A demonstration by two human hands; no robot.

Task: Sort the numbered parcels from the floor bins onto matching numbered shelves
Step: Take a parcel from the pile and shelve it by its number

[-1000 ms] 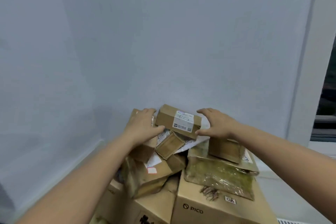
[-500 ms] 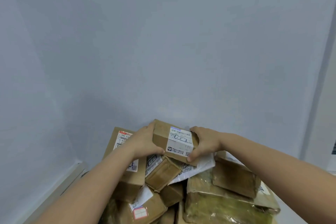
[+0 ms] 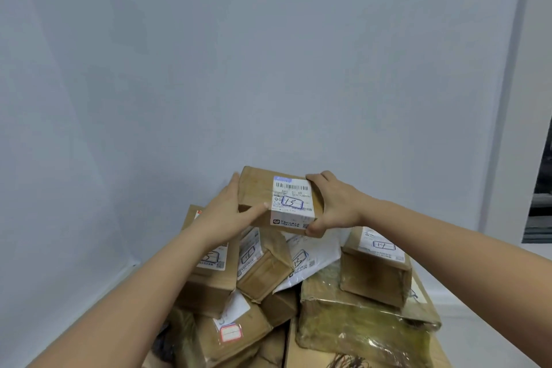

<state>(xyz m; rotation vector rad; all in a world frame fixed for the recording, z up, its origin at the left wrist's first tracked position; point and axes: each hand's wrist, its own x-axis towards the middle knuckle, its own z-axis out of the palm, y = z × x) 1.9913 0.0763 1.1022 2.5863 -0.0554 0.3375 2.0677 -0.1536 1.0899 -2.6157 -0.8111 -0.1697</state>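
Carrying surface as I viewed it remotely. A large open carton (image 3: 300, 351) stood on the pale floor (image 3: 466, 349), low beneath both hands, which held the parcel marked 13 (image 3: 280, 200). A plastic-wrapped flat parcel (image 3: 358, 329) lay across the carton top, below my right hand (image 3: 337, 209). A box marked 14 (image 3: 373, 275) sat on it, just under that wrist. A white mailer bag (image 3: 316, 260) lay between the hands, lower down. A tilted brown box (image 3: 263, 269) and a taller box (image 3: 209, 281) leaned beneath my left hand (image 3: 221, 224). A parcel with a red-bordered label (image 3: 236, 334) lay lower still.
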